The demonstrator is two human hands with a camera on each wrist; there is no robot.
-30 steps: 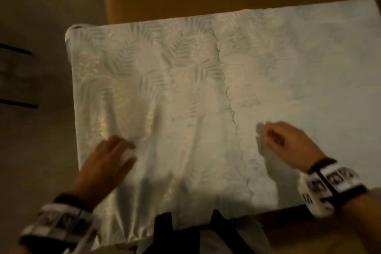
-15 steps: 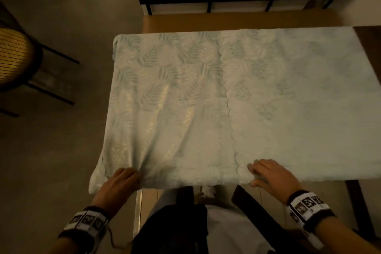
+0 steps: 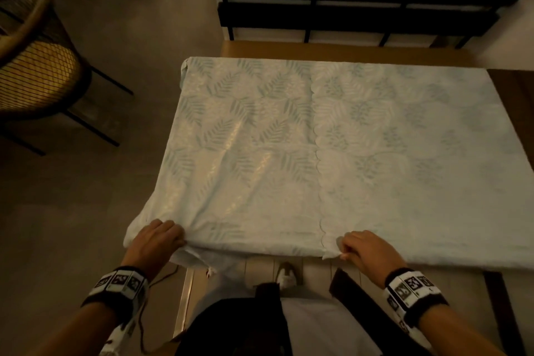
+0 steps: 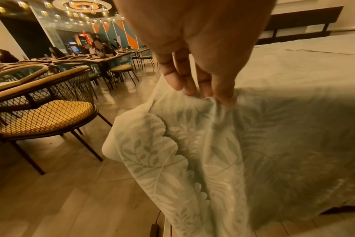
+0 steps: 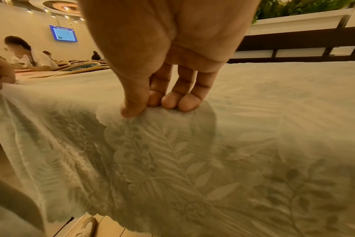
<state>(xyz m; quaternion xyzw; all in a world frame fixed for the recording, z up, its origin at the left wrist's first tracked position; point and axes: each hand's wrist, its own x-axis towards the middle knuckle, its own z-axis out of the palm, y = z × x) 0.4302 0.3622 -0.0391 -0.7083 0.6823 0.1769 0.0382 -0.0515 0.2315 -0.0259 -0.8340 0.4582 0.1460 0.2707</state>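
A pale green leaf-print tablecloth (image 3: 260, 153) lies spread over a table (image 3: 513, 95), its long side running left to right along the person's near edge. A scalloped hem (image 3: 318, 153) crosses it from near to far.

The left hand (image 3: 154, 243) grips the near left corner. The right hand (image 3: 365, 248) pinches the near edge where the hem ends.

Both wristbands (image 3: 120, 283) bear black-and-white square marker patterns, with no readable words. In the right wrist view, a blue wall screen (image 5: 63, 33) carries writing too small to read.

The head view alone shows the whole cloth. The left wrist view shows the fingers (image 4: 223, 89) bunching the corner, which droops off the table beside a mesh chair (image 4: 45, 115). The right wrist view shows thumb and three fingertips (image 5: 168, 101) closed on the cloth's edge, with a shoe (image 5: 87, 227) below.
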